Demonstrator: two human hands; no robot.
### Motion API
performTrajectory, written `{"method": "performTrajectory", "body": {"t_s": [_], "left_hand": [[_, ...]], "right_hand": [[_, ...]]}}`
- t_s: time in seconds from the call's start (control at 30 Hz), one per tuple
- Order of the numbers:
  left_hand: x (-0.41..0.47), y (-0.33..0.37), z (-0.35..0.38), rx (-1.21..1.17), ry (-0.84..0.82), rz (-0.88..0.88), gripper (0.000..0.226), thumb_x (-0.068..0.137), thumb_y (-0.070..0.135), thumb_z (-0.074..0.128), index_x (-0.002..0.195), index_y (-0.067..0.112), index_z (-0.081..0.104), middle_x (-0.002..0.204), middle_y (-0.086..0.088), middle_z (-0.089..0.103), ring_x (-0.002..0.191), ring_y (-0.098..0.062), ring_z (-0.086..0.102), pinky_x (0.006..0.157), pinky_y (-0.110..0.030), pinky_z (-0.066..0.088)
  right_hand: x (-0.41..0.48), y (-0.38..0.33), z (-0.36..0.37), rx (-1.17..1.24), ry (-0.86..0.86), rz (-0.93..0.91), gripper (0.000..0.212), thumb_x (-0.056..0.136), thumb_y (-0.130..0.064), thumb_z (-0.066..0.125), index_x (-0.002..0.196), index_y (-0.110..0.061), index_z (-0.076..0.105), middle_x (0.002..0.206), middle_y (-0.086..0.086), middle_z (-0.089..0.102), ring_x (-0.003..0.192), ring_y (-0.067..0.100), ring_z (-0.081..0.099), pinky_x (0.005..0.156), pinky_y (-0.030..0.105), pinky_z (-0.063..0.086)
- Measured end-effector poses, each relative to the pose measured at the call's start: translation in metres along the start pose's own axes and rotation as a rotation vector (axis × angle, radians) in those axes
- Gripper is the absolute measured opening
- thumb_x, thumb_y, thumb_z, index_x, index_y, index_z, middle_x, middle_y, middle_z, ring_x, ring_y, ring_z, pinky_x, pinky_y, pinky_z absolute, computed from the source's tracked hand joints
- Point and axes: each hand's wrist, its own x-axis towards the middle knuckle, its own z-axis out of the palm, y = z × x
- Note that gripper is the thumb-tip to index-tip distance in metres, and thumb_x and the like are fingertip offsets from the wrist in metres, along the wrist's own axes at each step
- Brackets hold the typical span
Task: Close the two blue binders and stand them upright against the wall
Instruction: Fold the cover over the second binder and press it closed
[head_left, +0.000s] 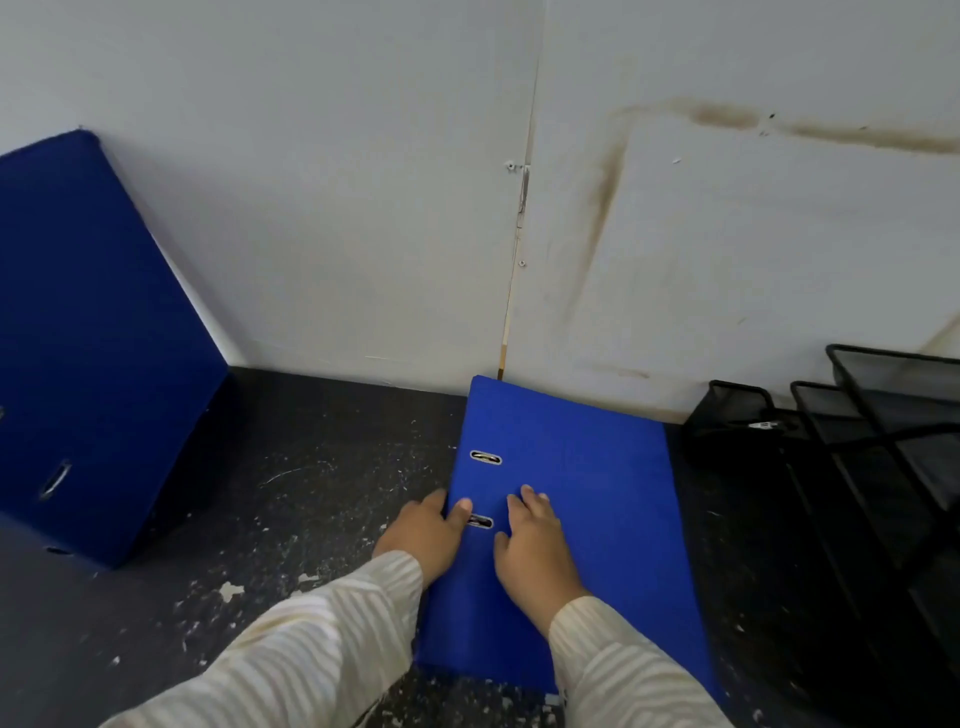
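Observation:
A closed blue binder (587, 499) lies flat on the dark speckled table, its far edge near the white wall (363, 208). My left hand (423, 532) grips its left spine edge, thumb on the cover beside a metal slot. My right hand (537, 551) rests flat on the cover, fingers spread. A second blue binder (88, 343) at the far left leans tilted against the wall, cover up, partly cut off by the frame edge.
A black wire-mesh desk organizer (857, 447) stands at the right against the wall. The dark table surface (311, 493) between the two binders is scratched and chipped. The wall has brown stains and a vertical seam.

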Motion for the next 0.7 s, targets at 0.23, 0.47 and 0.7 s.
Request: {"method": "performTrajectory", "body": {"t_s": [0.23,0.47,0.7], "left_hand": [[0.048,0.026,-0.008,-0.373,0.039,0.029,0.041,0.094,0.042,0.047,0.122,0.013,0.057,0.126,-0.012,0.059,0.104,-0.027,0.063,0.093,-0.044,0.052],[0.068,0.034,-0.007,-0.584,0.131,0.030,0.042,0.092,0.046,0.050,0.118,0.014,0.061,0.119,-0.006,0.064,0.102,-0.022,0.063,0.094,-0.044,0.051],[0.073,0.034,-0.003,-0.583,0.148,0.030,0.039,0.090,0.045,0.054,0.113,0.015,0.062,0.111,-0.004,0.067,0.096,-0.021,0.065,0.091,-0.046,0.053]], "right_hand": [[0.025,-0.013,-0.006,-0.002,0.016,-0.044,0.053,0.097,-0.021,0.039,0.147,-0.012,0.022,0.159,0.004,0.011,0.146,0.022,0.004,0.120,0.036,0.008],[0.037,-0.014,-0.008,0.002,0.028,-0.038,0.058,0.093,-0.019,0.040,0.148,-0.015,0.023,0.159,0.000,0.012,0.146,0.020,0.005,0.119,0.036,0.006],[0.040,-0.013,-0.010,0.030,0.000,-0.007,0.061,0.090,-0.020,0.043,0.147,-0.017,0.024,0.158,0.000,0.014,0.146,0.019,0.007,0.120,0.036,0.010]]}}
